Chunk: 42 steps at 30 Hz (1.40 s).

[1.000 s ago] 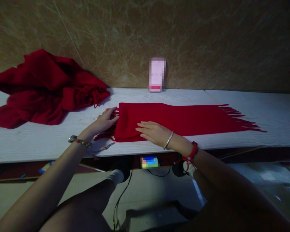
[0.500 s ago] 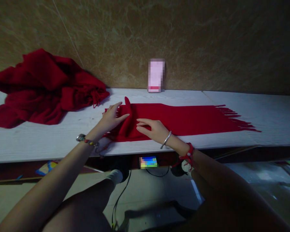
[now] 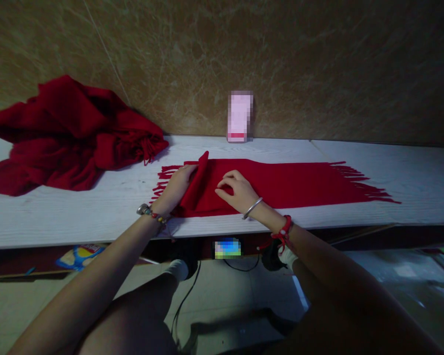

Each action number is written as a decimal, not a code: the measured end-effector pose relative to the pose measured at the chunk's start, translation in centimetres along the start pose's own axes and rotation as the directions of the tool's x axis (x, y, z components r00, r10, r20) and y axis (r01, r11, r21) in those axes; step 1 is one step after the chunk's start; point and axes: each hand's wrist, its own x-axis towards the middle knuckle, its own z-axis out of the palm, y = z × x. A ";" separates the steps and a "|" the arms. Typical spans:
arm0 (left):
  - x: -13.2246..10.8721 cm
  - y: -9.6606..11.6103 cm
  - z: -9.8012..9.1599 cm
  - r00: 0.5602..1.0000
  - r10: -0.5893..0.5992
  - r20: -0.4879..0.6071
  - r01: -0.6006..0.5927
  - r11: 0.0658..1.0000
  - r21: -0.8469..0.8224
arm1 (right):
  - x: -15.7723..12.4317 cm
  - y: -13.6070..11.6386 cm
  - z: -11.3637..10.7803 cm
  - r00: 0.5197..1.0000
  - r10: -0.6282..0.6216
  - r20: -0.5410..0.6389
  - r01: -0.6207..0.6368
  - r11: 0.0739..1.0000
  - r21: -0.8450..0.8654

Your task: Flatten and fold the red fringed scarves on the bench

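Note:
A red fringed scarf [image 3: 292, 182] lies lengthwise on a white wood-grain surface, with a raised fold near its left end. Against the left side of that fold rests my left hand [image 3: 178, 185]; its visible fingers stretch out, and their tips are hidden by the cloth. Just right of the fold, my right hand [image 3: 240, 192] is over the scarf with loosely curved fingers and a gap inside the thumb and forefinger. Nothing shows in it. A second heap of red fringed cloth [image 3: 74, 138] is crumpled at the left.
A blurred pink item [image 3: 240, 117] leans on the brown marbled wall [image 3: 299, 69] behind the white surface [image 3: 114, 212]. Below the front edge are a blue and yellow packet [image 3: 79, 256], a blurred lit screen [image 3: 227, 248] and a black cable [image 3: 185, 299].
My left hand has moved right against the fold, uncovering the left fringe. The fold leans further right. My right hand has shifted slightly right, its fingers more curled.

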 end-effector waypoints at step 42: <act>-1.7 2.1 -1.1 0.906 -0.213 0.366 -0.027 0.833 0.552 | -4.1 12.5 -8.1 0.878 0.477 0.036 -0.350 0.690 -0.633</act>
